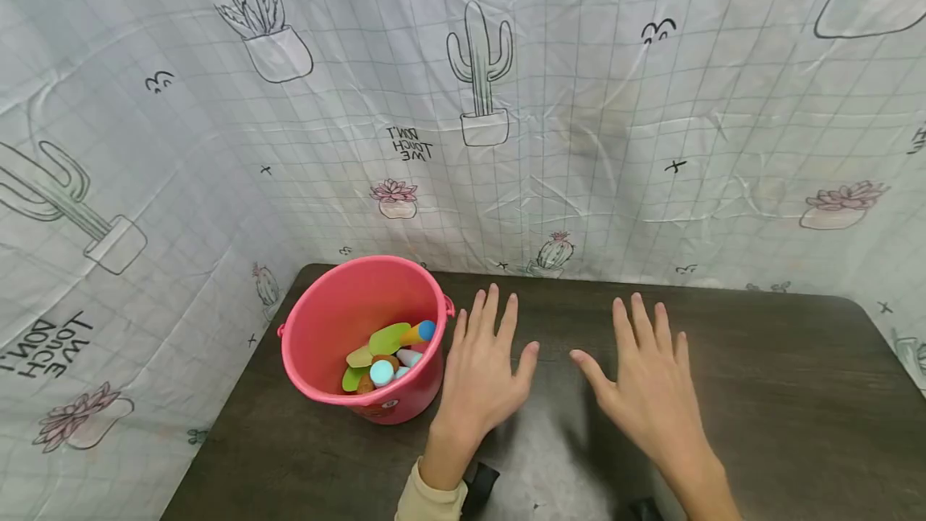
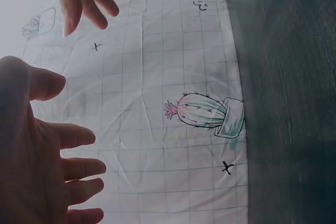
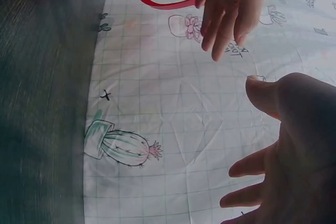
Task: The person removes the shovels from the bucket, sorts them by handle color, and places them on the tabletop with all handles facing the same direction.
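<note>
Both hands hover over the dark table with fingers straight and spread, holding nothing. My left hand [image 1: 481,372] is just right of a pink bucket [image 1: 318,360], overlapping its side in the head view. To the right, my right hand [image 1: 647,392] has its thumb pointing toward the left one. Inside the bucket lie several colourful pieces: a green one [image 1: 389,339], a blue-tipped orange one [image 1: 419,333] and one with a light blue round end [image 1: 381,373]. The bucket's red handle [image 3: 163,4] hangs at its side in the right wrist view.
The dark wooden table [image 1: 781,392] stretches to the right of the hands. Behind it and on the left hangs a white gridded cloth [image 1: 579,103] printed with cacti and potted plants. Black straps [image 1: 481,481] show at the wrists.
</note>
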### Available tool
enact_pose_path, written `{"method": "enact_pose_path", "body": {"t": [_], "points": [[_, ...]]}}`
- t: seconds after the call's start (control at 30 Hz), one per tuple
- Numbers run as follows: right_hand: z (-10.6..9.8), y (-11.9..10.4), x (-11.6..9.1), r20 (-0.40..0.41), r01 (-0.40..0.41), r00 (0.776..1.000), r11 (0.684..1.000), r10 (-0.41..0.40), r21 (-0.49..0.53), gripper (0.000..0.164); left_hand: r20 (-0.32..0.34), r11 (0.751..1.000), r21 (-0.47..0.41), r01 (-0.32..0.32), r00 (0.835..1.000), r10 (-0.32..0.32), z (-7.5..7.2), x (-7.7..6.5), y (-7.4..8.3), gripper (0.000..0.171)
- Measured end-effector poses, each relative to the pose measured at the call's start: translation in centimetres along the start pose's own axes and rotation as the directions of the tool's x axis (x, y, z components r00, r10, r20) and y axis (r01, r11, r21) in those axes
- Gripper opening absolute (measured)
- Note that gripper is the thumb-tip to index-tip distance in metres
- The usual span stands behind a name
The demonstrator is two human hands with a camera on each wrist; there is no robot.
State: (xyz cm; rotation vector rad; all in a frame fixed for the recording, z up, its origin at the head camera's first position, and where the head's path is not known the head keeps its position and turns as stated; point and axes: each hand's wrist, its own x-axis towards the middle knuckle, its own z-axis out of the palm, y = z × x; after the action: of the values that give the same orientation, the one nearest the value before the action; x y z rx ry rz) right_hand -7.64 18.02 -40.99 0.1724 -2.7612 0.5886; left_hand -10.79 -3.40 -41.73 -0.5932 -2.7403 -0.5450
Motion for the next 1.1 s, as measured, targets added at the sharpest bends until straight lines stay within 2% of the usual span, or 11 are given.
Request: {"method": "enact_pose_path", "body": {"t": [0.13, 0.33, 0.47, 0.63, 0.73, 0.87, 0.97, 1.1], "points": [[0.0, -0.1, -0.1, -0.029, 0.011, 1.000, 1.000, -0.011, -0.017, 0.089, -0.003, 0.998, -0.047, -0.042, 0.999, 0.042, -0.7, -0.3, 0.0, 0.065], [-0.2, 0.0, 0.1, -0.054, 0.031, 0.998, 0.998, -0.033, -0.046, 0.087, -0.062, 0.971, -0.204, -0.123, 0.992, 0.113, -3.3, -0.6, -0.2, 0.061], [-0.5, 0.2, 0.1, -0.083, 0.037, 0.996, 0.999, -0.040, -0.038, 0.085, -0.132, 0.972, -0.180, -0.148, 0.983, 0.126, -5.0, -0.8, -0.5, 0.056], [-0.9, 0.2, -0.1, -0.094, 0.012, 0.996, 1.000, -0.012, -0.001, 0.082, -0.255, 0.987, -0.104, -0.124, 0.962, 0.094, -7.2, -1.4, -1.7, 0.050], [-1.0, 0.1, -0.1, -0.096, 0.002, 0.995, 1.000, -0.001, 0.017, 0.081, -0.339, 0.995, -0.080, -0.065, 0.940, 0.035, -8.8, -1.9, -3.2, 0.049], [-1.1, 0.1, 0.0, -0.116, 0.010, 0.993, 1.000, -0.007, 0.030, 0.079, -0.412, 0.993, -0.053, 0.102, 0.904, -0.114, -10.7, -2.6, -5.7, 0.049], [-1.2, 0.0, 0.1, -0.125, 0.014, 0.992, 0.999, -0.009, 0.041, 0.078, -0.446, 0.970, -0.046, 0.239, 0.864, -0.234, -11.4, -3.2, -7.8, 0.044], [-1.4, -0.2, 0.2, -0.127, 0.017, 0.992, 0.999, -0.011, 0.048, 0.077, -0.462, 0.926, -0.057, 0.374, 0.812, -0.356, -11.6, -4.2, -10.4, 0.039]]}}
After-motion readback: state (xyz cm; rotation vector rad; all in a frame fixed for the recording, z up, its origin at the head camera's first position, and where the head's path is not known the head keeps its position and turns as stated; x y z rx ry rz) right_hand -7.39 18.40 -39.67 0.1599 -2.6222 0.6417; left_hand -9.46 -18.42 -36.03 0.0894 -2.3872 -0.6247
